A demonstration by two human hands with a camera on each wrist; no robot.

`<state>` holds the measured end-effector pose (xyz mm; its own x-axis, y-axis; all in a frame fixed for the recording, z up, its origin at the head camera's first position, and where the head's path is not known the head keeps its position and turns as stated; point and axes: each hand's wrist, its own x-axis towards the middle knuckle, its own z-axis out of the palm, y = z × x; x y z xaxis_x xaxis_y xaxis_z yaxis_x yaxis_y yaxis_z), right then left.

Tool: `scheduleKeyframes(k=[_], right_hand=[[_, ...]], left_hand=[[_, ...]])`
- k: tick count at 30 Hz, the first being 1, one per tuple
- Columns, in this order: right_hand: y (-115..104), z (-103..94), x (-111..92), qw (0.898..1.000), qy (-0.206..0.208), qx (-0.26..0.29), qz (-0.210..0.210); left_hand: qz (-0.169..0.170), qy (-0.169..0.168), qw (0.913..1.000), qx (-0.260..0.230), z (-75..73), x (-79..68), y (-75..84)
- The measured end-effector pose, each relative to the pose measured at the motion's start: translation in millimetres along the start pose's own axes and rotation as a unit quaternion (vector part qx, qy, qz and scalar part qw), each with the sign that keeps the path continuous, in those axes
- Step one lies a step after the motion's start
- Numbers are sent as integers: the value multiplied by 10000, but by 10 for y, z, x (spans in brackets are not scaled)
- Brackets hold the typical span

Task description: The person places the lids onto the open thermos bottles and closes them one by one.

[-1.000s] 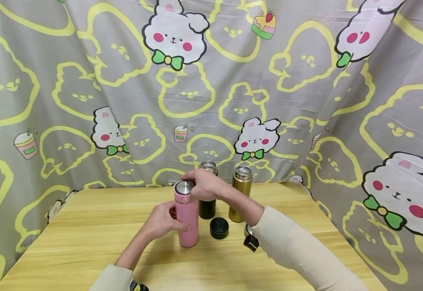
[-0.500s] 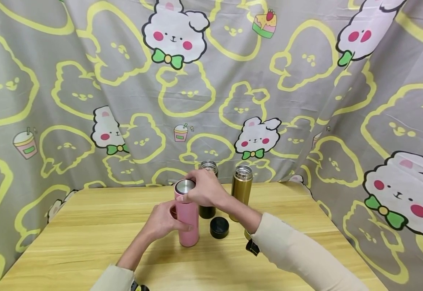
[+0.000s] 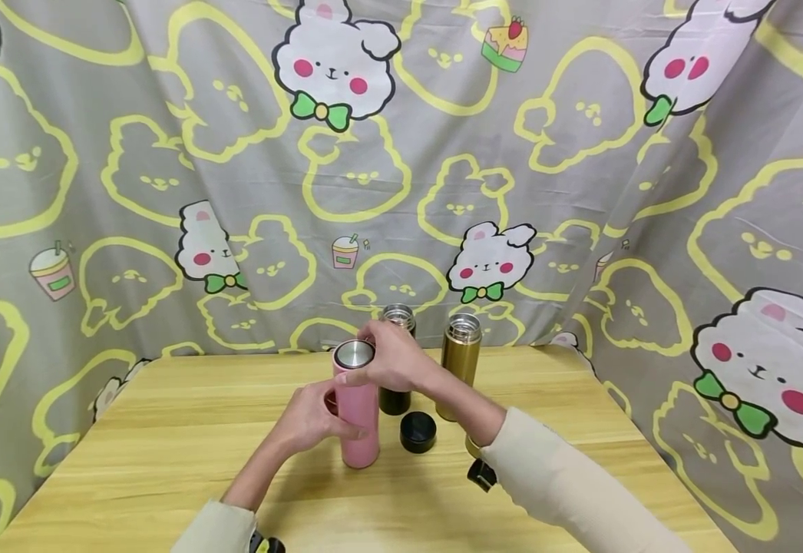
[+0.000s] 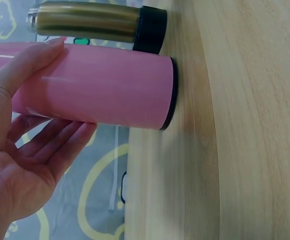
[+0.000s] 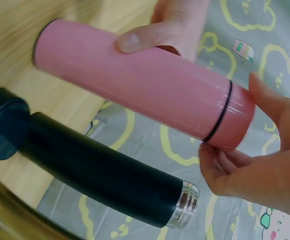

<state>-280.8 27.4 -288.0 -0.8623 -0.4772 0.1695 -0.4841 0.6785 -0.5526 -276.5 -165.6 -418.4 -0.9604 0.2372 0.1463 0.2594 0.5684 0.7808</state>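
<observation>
A pink thermos (image 3: pixel 360 422) stands upright on the table in the head view. My left hand (image 3: pixel 308 418) grips its body from the left, thumb across the front; the left wrist view shows the fingers (image 4: pixel 59 140) round the far side. My right hand (image 3: pixel 394 357) pinches the pink lid (image 5: pixel 238 119) between thumb and fingers. In the right wrist view the lid sits on the thermos, with a dark ring between lid and body. Behind stand a black thermos (image 5: pixel 104 167) and a gold thermos (image 3: pixel 460 357), both lidless with bare metal necks.
A round black lid (image 3: pixel 418 432) lies on the wooden table (image 3: pixel 166 453), right of the pink thermos. Another lid with a black loop (image 3: pixel 482 475) lies farther right, partly hidden by my right sleeve. A patterned curtain (image 3: pixel 346 192) hangs behind and beside the table.
My right hand has turned about the pink lid: its thumb came round to the front, its fingers moved back from the left side. My left hand and the thermos stay in place.
</observation>
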Motion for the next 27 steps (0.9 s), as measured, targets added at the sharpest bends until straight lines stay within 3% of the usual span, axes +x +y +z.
scheduleKeyframes(k=[5, 11, 27], right_hand=[[-22, -99, 31, 9978, -477, 441, 99], [-27, -113, 51, 9972, -597, 447, -103], [27, 111, -48, 9973, 643, 294, -202]], left_hand=[[46, -58, 10000, 27, 1, 16, -8], [68, -105, 9999, 34, -12, 21, -12], [65, 353, 9991, 233, 49, -9, 6]])
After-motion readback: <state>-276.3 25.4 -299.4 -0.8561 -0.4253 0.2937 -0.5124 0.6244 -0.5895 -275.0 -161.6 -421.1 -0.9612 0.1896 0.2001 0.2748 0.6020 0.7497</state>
